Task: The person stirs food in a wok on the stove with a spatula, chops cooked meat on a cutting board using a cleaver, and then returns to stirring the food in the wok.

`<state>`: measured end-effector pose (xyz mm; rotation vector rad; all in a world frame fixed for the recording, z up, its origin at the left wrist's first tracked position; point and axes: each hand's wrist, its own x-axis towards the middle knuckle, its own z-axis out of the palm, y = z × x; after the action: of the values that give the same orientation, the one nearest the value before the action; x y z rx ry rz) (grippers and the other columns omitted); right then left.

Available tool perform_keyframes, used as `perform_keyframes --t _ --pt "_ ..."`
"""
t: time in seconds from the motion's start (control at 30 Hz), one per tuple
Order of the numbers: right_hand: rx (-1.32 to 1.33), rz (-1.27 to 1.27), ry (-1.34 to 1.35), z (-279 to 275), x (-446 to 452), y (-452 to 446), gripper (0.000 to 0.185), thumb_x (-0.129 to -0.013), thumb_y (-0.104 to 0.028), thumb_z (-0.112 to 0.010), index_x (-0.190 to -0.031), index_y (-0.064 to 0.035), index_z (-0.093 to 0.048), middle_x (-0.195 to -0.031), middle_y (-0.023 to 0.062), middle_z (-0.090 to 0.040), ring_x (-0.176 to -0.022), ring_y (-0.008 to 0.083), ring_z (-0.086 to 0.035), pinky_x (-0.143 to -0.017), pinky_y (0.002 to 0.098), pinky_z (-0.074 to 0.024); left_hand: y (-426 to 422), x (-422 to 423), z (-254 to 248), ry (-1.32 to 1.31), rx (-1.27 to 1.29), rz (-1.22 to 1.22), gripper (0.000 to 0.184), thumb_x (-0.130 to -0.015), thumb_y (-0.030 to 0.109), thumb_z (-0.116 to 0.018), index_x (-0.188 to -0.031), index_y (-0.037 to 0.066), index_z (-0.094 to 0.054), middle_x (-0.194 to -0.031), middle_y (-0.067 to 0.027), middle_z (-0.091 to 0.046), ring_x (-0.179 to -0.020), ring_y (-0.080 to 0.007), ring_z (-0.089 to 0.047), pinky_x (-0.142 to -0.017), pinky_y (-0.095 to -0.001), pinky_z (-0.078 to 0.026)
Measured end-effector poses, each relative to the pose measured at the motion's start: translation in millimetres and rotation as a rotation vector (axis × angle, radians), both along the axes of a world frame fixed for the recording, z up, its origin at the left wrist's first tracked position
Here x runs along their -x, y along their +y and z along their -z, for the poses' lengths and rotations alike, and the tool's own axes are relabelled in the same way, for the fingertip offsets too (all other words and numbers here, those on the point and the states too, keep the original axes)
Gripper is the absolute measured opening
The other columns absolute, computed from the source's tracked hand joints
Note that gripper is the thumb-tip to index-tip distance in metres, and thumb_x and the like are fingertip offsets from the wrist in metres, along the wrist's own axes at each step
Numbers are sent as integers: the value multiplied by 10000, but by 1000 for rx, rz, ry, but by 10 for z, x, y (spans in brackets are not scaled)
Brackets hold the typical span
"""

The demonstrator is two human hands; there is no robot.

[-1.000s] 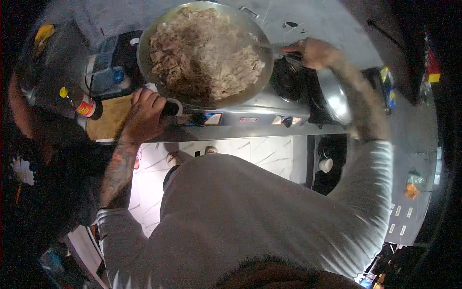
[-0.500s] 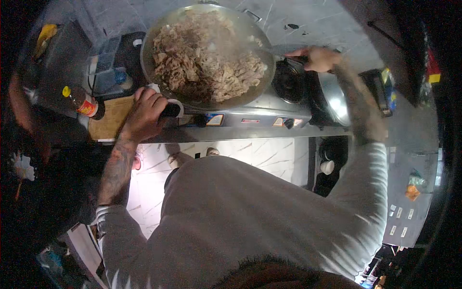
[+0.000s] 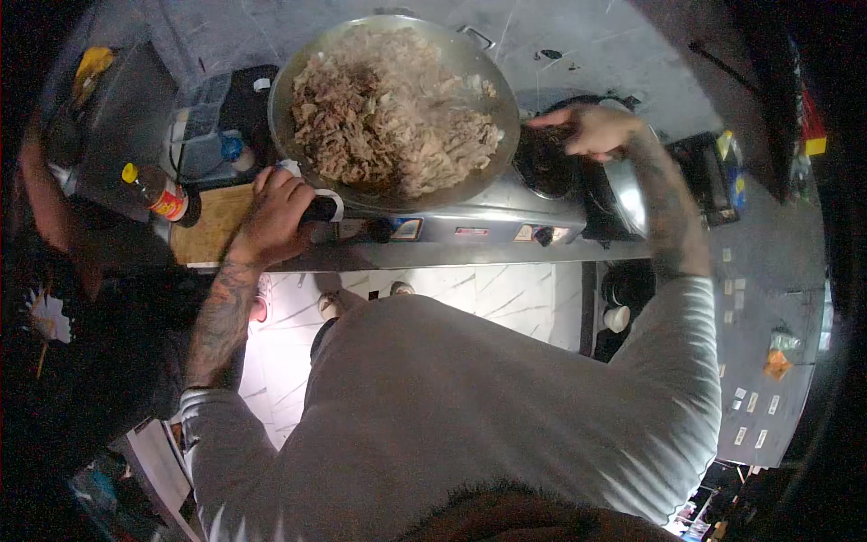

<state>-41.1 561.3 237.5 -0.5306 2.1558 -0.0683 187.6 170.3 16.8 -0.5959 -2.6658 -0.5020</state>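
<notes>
A wide metal pan (image 3: 280,135) full of steaming browned sliced meat (image 3: 397,113) stands on the stove. My left hand (image 3: 278,212) is closed at the pan's near left side, around its side handle, with a white cloth-like piece (image 3: 337,206) showing beside the fingers. Just right of the pan, my right hand (image 3: 601,131) is closed around a dark-handled utensil, whose working end I cannot make out. Under that hand lies a black burner (image 3: 546,172).
A sauce bottle with a yellow cap (image 3: 167,199) stands by a wooden board (image 3: 212,230) on the left. Behind them are clear plastic containers (image 3: 203,126). A shiny metal lid or bowl (image 3: 628,194) sits at right. Another person's arm (image 3: 50,199) shows at far left.
My right hand has pulled slightly down and away from the pan, and the utensil handle has swung lower. My left hand stays at the pan's side. The view has shifted a little.
</notes>
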Motion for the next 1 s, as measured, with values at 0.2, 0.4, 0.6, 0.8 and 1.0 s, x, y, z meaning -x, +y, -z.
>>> perform_keyframes --t 0.2,0.4,0.6,0.8,1.0 --pt "176 -582 498 -146 457 292 677 -687 -28 -646 -1348 -130 -547 -924 105 -694 -701 238 -650 -652 333 -532 -41 19 27 -4 36 19 399 -601 136 -731 -942 58 -538 -959 -115 -571 -1018 -316 -498 -959 -475 -314" --pt "-2 -526 661 155 315 -332 606 -665 -129 -691 -1266 -125 -614 -1143 175 -642 -1053 347 -615 -932 381 -488 -37 7 12 12 23 26 408 -591 139 -741 -934 63 -534 -962 -105 -574 -1019 -315 -505 -958 -466 -318" --pt "-320 -505 506 -198 164 -371 655 -615 -100 -677 -1267 -118 -611 -1165 166 -648 -1055 314 -627 -946 376 -483 -22 5 24 23 0 5 411 -592 159 -746 -938 60 -547 -966 -105 -579 -1035 -311 -512 -982 -475 -320" --pt "-252 -601 453 -695 131 -260 673 -597 -54 -642 -1268 -86 -602 -1217 165 -622 -1106 321 -604 -983 376 -466 -63 -2 -76 76 34 21 432 -573 162 -760 -942 58 -559 -972 -105 -578 -1035 -304 -514 -993 -471 -323" --pt "-191 -603 478 -297 324 -368 636 -638 -90 -681 -1269 -79 -596 -1219 201 -609 -1137 325 -582 -989 372 -452 -72 3 -119 -35 20 20 426 -579 124 -765 -948 61 -562 -979 -99 -573 -1045 -297 -505 -1005 -466 -310"
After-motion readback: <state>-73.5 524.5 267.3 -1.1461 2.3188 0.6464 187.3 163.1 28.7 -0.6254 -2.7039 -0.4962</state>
